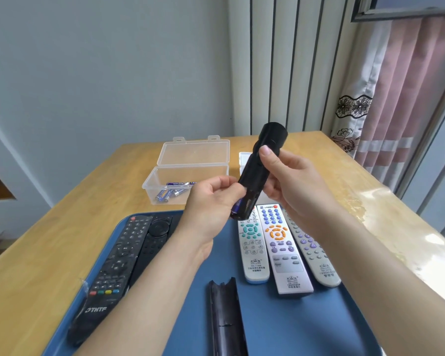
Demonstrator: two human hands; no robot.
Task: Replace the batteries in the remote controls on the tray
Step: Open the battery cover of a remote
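Nearest me, a curved black cover [225, 317] lies loose on the blue tray [280, 330]. Above it the right hand [290, 181] wraps round the black remote [257, 173], which is tilted in the air. The left hand [211, 201] pinches a blue battery [236, 206] at its open lower end. That slick cylinder could slip from the fingertips, I reckon, or go in reversed.
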